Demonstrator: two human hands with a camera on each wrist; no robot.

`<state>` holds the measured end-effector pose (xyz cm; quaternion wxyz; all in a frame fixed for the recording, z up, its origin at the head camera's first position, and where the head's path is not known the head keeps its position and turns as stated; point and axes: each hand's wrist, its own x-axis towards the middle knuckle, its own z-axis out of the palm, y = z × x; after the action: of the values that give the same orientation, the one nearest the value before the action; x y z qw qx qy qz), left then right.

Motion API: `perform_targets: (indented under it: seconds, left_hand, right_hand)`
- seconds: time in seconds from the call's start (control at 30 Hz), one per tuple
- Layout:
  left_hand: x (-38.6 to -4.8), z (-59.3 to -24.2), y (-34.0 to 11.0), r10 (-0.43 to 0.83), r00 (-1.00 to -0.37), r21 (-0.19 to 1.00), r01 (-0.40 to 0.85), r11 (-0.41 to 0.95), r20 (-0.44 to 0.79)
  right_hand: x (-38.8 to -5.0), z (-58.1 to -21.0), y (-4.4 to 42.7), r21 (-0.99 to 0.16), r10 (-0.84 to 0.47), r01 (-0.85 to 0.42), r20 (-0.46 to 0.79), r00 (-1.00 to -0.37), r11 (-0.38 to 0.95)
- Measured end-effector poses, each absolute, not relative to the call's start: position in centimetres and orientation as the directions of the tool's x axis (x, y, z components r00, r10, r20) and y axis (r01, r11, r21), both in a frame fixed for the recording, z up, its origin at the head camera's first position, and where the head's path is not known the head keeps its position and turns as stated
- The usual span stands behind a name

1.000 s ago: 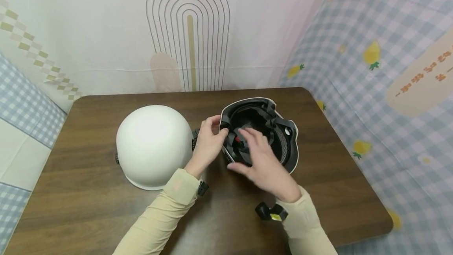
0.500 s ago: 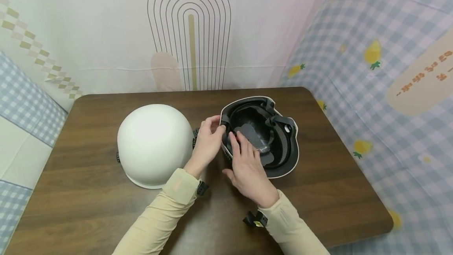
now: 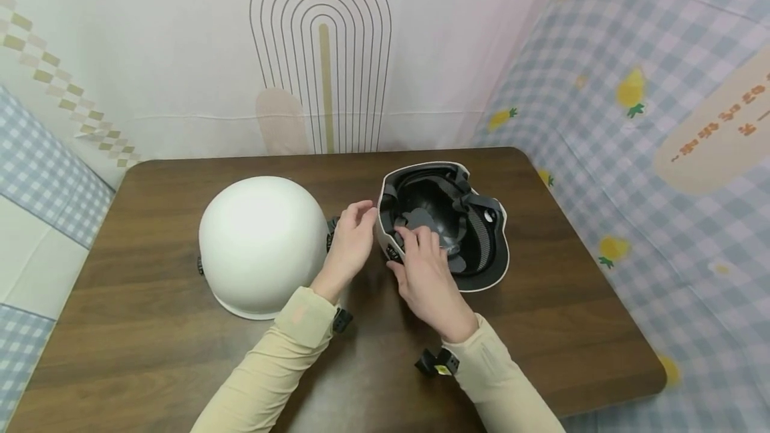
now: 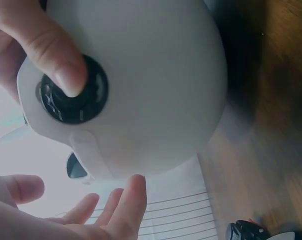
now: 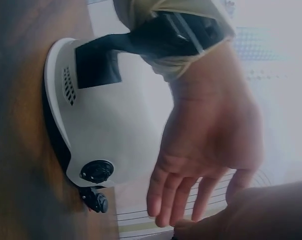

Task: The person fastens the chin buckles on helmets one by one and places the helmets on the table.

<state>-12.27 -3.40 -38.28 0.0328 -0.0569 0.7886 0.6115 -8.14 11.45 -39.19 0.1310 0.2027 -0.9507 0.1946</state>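
Note:
A white helmet [image 3: 445, 212] with black padding and straps lies upturned on the table, its opening facing up. My right hand [image 3: 424, 272] grips its near left edge, fingers inside over the rim. In the left wrist view the thumb [image 4: 71, 77] of that hand lies on a round black knob [image 4: 61, 112] on the shell. Just left of the rim is my left hand [image 3: 349, 239], fingers extended and holding nothing; whether the fingertips touch the shell I cannot tell. The right wrist view shows this left hand [image 5: 206, 125] palm-on, fingers fairly straight.
A second white helmet [image 3: 261, 246] stands dome up to the left, near my left forearm. Both rest on a dark wooden table [image 3: 132, 339]. Behind it hangs a white cloth [image 3: 180, 52] with printed arches, and a blue checked cloth [image 3: 674, 232] covers the right side.
My left hand has come off the upturned helmet's rim. My right hand, earlier reaching inside among the straps, now grips the edge. The helmet has tipped slightly, showing more of its left side.

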Motion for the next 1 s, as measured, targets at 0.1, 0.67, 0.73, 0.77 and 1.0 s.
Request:
perform_targets:
  seconds: [0.1,0.67,0.73,0.77,1.0]
  left_hand:
    - [-12.2,-38.3,-3.4,-0.036,-0.992,0.959,-0.125,0.253,-0.12]
    - [-12.0,-38.8,-2.8,0.013,-0.995,0.961,-0.093,0.262,-0.1]
    - [-12.0,-38.8,-2.8,0.007,-0.995,0.961,-0.09,0.26,-0.095]
    - [-12.0,-38.7,-2.9,0.004,-0.996,0.962,-0.084,0.262,-0.088]
    - [-12.2,-39.2,-3.1,-0.03,-0.993,0.948,-0.12,0.293,-0.117]
  right_hand:
    - [-8.3,-39.0,11.6,-0.339,-0.32,-0.427,0.328,-0.889,0.838]
    - [-8.8,-38.4,11.8,-0.421,-0.32,-0.447,0.338,-0.885,0.79]
    - [-8.8,-38.3,11.8,-0.429,-0.317,-0.449,0.346,-0.883,0.783]
    - [-8.9,-38.2,11.8,-0.435,-0.315,-0.453,0.353,-0.881,0.778]
    - [-9.2,-37.2,12.1,-0.5,-0.264,-0.449,0.398,-0.879,0.74]
